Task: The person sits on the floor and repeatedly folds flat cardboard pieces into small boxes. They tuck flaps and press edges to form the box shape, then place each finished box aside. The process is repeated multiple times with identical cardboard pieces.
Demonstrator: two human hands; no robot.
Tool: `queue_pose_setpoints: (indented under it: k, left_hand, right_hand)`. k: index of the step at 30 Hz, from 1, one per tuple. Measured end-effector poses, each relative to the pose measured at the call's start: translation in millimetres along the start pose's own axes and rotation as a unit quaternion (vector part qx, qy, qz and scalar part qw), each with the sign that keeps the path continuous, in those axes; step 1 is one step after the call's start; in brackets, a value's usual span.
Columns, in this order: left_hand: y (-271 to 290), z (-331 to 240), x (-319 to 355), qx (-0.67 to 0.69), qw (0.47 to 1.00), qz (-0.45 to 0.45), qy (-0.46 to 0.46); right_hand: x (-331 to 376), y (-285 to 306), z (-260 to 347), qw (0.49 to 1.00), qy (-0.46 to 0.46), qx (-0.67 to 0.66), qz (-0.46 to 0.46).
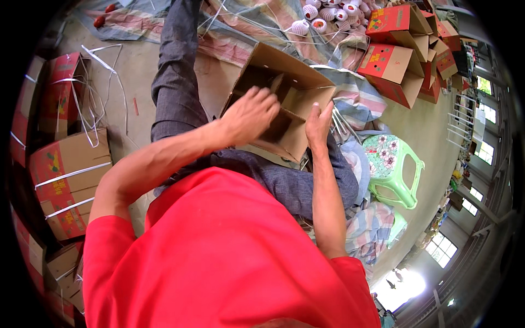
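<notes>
The open cardboard box (290, 68) lies tilted between the person's grey-trousered legs (178, 82), and the right hand (318, 124) has its fingers clamped on the box's right side wall, thumb on the near face. The left hand (252, 115) is over the box's opening, fingers curled and close together but blurred, so I cannot tell whether they grip anything. Beyond the box is a pile of round fruits in foam nets (331, 13), with red-and-brown cartons (391, 65) beyond its right side, a green stool (385, 156) to its right and a strapped carton (65, 188) to its left.
</notes>
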State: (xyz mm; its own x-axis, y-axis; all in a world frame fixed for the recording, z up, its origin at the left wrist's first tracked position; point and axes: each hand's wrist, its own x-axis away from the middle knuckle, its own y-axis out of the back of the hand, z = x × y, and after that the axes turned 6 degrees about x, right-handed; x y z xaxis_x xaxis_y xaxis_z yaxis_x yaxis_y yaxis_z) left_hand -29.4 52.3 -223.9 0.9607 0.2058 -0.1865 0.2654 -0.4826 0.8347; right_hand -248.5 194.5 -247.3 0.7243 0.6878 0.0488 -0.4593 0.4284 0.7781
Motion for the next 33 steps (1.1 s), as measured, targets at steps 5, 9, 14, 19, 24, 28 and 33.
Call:
queue_pose_setpoints:
  k: [5,9,14,19,24,28,33]
  left_hand:
    - [-73.5,52.5,-26.2,-0.100,0.975,0.164,0.112]
    - [-72.0,47.4,-26.7,-0.044,0.961,0.229,0.148]
    - [-95.4,51.9,-23.0,-0.078,0.935,0.295,0.180]
    - [-151.8,50.0,-33.8,-0.037,0.939,0.270,0.209]
    - [-142.3,50.5,-49.2,-0.024,0.921,0.318,0.223]
    - [-154.5,61.1,-51.2,-0.057,0.932,0.297,0.201]
    - [-97.0,31.1,-34.9,-0.035,0.976,0.183,0.112]
  right_hand:
    - [2.3,-0.8,14.7,1.000,0.020,-0.003,-0.018]
    - [1.3,-7.1,7.4,1.000,0.010,-0.016,-0.018]
    - [-0.8,-13.8,18.7,1.000,0.015,-0.025,-0.008]
    - [-1.8,-9.3,-5.7,0.999,-0.039,-0.009,-0.006]
    - [-0.9,-14.6,-26.1,0.999,-0.018,-0.019,-0.041]
    - [-7.0,-9.7,-21.0,0.999,-0.027,-0.030,-0.024]
    - [-9.7,2.9,-36.3,0.997,-0.049,-0.053,0.002]
